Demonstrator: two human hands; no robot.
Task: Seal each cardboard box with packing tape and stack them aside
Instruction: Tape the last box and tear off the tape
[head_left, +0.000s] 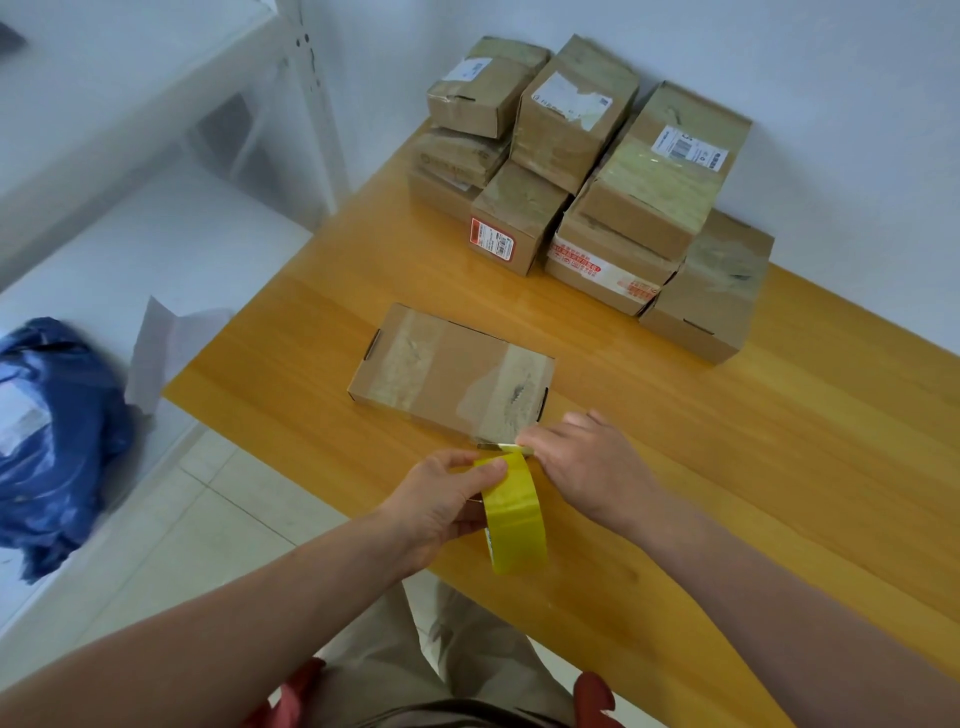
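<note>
A flat cardboard box (447, 371) lies on the wooden table (727, 441), with tape strips across both ends. Just in front of its near right corner, my left hand (441, 504) grips a roll of yellow packing tape (514, 519) held upright. My right hand (587, 462) pinches a small metal blade (501, 447) at the tape stretched between the roll and the box. A pile of sealed cardboard boxes (597, 176) stands at the table's far side against the wall.
A blue plastic bag (52, 436) lies on a low white surface at the left, with a white sheet (161, 353) beside it. A white shelf frame (306, 104) rises at the back left. The table's near edge runs diagonally by my legs.
</note>
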